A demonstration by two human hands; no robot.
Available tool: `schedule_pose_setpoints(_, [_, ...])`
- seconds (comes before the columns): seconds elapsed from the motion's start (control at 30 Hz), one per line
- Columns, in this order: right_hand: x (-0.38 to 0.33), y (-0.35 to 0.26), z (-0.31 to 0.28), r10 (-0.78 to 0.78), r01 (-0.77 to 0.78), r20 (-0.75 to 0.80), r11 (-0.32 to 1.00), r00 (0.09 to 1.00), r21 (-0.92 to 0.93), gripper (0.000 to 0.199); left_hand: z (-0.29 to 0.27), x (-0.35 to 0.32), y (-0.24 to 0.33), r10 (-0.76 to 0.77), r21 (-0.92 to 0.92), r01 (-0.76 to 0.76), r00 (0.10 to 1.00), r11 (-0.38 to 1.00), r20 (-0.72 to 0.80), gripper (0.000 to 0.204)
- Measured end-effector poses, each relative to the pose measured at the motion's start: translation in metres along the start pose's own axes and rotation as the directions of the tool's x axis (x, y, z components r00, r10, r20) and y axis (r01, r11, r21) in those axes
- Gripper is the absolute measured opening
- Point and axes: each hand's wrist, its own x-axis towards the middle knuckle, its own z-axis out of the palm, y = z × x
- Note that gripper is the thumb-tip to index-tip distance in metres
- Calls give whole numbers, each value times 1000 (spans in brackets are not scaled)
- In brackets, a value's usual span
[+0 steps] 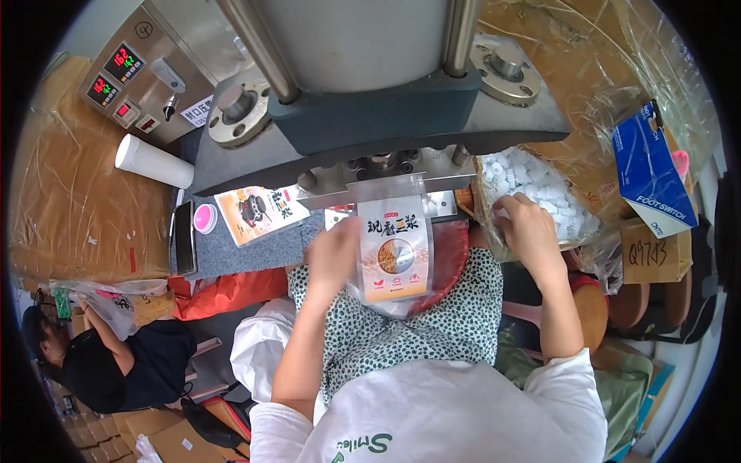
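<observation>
Head view shows my left hand [333,255] pinching the left edge of a clear printed pouch [394,248], which I hold upright just below the sealing machine's grey press head [370,127]. My right hand [529,231] reaches into a plastic bag of small white packets [540,189] at the right, fingers curled among them; I cannot tell whether it has one gripped. On the grey mat [231,251] to my left lie another printed pouch [258,210], a pink round lid [205,217] and a dark phone [184,238]. A white paper cup [153,161] lies on its side near the control box [143,73]. A blue carton [650,174] sits far right, and another person [116,359] crouches lower left.
</observation>
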Motion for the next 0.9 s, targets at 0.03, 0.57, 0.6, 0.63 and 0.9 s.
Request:
schedule_pose_setpoints(0.03, [1, 5, 0, 8, -8, 1, 1000, 1000, -3, 20, -15, 5, -8, 186, 102, -164, 948, 981, -260, 51])
schedule_pose_setpoints(0.57, [8, -115, 4, -429, 414, -167, 585, 888, 698, 17, -24, -108, 24, 428, 334, -296, 784, 895, -449, 37])
schedule_pose_setpoints(0.6, [10, -119, 8, -477, 534, -275, 578, 835, 617, 18, -24, -109, 26, 427, 336, -294, 784, 895, -451, 37])
schedule_pose_setpoints(0.63, [10, -120, 9, -477, 534, -276, 577, 835, 618, 18, -24, -109, 28, 477, 338, -360, 790, 869, -385, 37])
schedule_pose_setpoints(0.9, [7, -100, 8, -219, 37, 90, 518, 972, 854, 19, 7, -87, 34, 406, 22, -407, 904, 913, -131, 12])
